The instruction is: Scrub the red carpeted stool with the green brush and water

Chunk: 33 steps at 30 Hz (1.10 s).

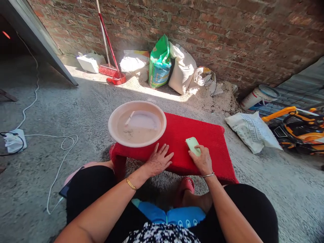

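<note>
Now right grip point(202, 160) pinching green brush point(192, 145); left hand point(158, 160) spread flat, fuzzy red cloth point(202, 135).

— What colour is the mat point(177, 135) under the person's hands?
— Bright red; the basin point(113, 116) on it is pale pink, and the brush point(192, 145) is light green.
— And the wall point(227, 30)?
— Reddish-brown brick, with a green sack point(159, 64) and white sacks point(182, 67) before it.

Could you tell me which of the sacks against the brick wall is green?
The upright sack in the middle of the row; its neighbours on both sides are white or cream.
</note>
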### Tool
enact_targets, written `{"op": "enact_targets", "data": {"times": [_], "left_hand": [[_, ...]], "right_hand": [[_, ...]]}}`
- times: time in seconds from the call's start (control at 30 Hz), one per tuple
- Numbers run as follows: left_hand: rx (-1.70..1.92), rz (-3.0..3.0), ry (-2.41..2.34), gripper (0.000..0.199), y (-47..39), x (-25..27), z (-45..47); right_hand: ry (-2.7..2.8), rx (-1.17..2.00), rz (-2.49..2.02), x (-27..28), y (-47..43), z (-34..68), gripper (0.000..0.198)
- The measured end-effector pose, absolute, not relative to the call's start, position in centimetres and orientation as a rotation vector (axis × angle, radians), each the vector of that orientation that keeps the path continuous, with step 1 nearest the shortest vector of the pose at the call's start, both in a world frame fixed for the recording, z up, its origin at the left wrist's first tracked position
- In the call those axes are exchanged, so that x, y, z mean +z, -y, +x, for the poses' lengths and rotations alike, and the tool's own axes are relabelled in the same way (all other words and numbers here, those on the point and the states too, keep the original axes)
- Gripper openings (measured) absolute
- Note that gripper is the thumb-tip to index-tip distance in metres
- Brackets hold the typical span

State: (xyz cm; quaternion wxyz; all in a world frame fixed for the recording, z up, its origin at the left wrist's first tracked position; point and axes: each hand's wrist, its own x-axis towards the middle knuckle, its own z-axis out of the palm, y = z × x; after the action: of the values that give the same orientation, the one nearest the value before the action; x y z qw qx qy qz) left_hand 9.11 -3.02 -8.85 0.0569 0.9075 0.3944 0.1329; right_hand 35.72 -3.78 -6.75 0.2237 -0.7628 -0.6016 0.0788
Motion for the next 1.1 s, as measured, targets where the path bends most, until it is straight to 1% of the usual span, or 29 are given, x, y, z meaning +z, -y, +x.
{"op": "enact_targets", "data": {"times": [0.1,0.17,0.3,0.4,0.47,0.6,0.7,0.77,0.83,0.97,1.03,1.1], "left_hand": [[0.416,2.862,-1.044,0.045,4.1,-9.0,9.5],[0.445,2.914,-0.964,0.039,4.3,-9.1,9.6],[0.550,2.955,-0.901,0.028,3.8,-9.3,9.4],[0.632,2.994,-0.864,0.023,3.6,-9.7,9.4],[0.683,3.026,-0.838,0.019,3.6,-9.9,9.5],[0.731,3.080,-0.845,0.014,3.6,-10.1,10.0],[0.758,3.117,-0.847,0.014,3.6,-9.3,9.7],[0.893,3.132,-0.838,0.015,3.7,-8.0,8.8],[1.157,3.075,-0.887,0.013,3.7,-6.2,7.1],[1.711,2.695,-1.240,0.016,3.3,-2.4,2.6],[1.885,2.511,-1.420,0.017,2.9,-1.1,0.8],[1.974,2.403,-1.512,0.015,2.6,-0.5,-0.2]], "right_hand": [[1.781,0.257,-1.852,-7.3,4.1,33.6,0.039],[1.872,0.288,-1.763,-7.4,4.5,32.4,0.041],[1.994,0.320,-1.792,-7.1,4.7,32.5,0.038],[1.825,0.269,-2.005,-6.6,4.2,34.1,0.036],[1.672,0.260,-2.076,-6.2,3.9,34.8,0.040],[1.503,0.471,-1.989,-5.7,3.6,33.9,0.054],[1.514,0.613,-1.907,-5.9,4.2,31.9,0.058],[1.577,0.624,-1.901,-6.2,4.6,30.9,0.056],[1.641,0.600,-1.946,-6.2,4.7,30.3,0.052],[1.669,0.572,-2.096,-4.6,2.5,29.0,0.044],[1.649,0.562,-2.154,-3.2,0.4,27.5,0.044],[1.636,0.544,-2.193,-2.0,-1.8,25.3,0.046]]}}
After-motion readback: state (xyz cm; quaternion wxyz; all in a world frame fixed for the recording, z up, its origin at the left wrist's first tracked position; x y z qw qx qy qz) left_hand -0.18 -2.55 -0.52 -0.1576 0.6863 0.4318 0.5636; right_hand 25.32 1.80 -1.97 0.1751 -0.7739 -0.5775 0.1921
